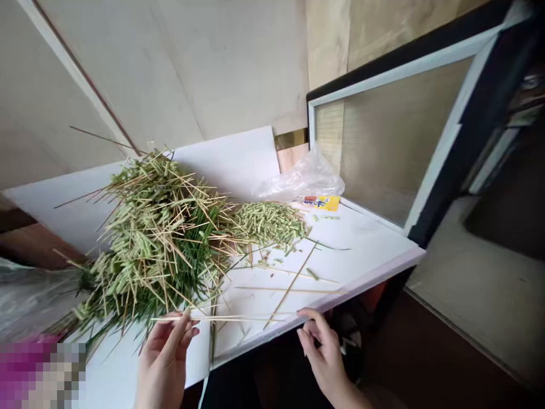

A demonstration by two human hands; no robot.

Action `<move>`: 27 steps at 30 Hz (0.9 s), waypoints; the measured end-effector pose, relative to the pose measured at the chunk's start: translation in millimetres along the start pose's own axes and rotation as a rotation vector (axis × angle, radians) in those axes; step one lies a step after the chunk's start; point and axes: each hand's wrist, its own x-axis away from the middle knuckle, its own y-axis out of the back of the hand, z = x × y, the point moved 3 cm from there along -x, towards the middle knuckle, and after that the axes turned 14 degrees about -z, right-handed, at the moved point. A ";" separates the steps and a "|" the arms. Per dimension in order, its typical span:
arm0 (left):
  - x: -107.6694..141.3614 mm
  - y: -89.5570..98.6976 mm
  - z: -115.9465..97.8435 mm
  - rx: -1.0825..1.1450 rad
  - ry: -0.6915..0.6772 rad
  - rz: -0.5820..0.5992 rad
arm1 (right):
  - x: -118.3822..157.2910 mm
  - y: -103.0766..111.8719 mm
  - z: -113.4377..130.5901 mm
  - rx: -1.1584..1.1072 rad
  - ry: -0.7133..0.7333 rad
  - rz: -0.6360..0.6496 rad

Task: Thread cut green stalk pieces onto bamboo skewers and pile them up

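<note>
My left hand (168,349) pinches thin pale stalks (230,318) between thumb and fingers, and they stretch level to the right above the table's front edge. Close to their far end is my right hand (323,349), its thumb and index finger apart and the other fingers curled; I see nothing held in it. Beyond my left hand rises a big heap of green spikes on straw-coloured stalks (149,227), with dark green blades mixed in. A smaller pile of short green pieces (270,221) lies to its right. Several loose stalks (293,284) lie across the white tabletop (361,244).
A crumpled clear plastic bag (306,176) and a yellow packet (327,203) are at the back of the table. A framed panel (383,136) stands along the right side, and a pale wall (234,62) behind. Part of a person in magenta (25,369) shows at lower left.
</note>
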 end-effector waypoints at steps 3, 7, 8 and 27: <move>2.4 -2.3 -0.2 0.001 -0.001 -0.005 | 2.8 5.0 -3.4 -0.012 -0.093 0.017; 7.1 -5.8 -0.2 -0.003 0.004 0.026 | 7.6 9.2 -12.4 -0.031 -0.199 0.032; 8.7 -6.3 0.3 -0.009 0.006 0.040 | 8.2 9.4 -14.3 -0.028 -0.212 0.044; -1.0 -2.0 5.9 0.017 -0.051 -0.030 | 5.0 14.3 -16.7 0.002 -0.274 0.030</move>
